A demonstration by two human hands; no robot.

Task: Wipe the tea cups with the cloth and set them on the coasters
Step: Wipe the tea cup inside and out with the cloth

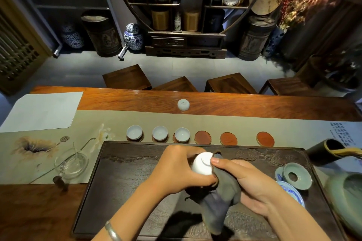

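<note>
cup in left hand | cloth (grey) in right hand

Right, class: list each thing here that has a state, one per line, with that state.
Held cup: upturned, gripped by left hand.
Cloth: held by right hand, against cup.
Three cups: upright on coasters.
Three coasters: bare.
Small jar: lidded.
</note>
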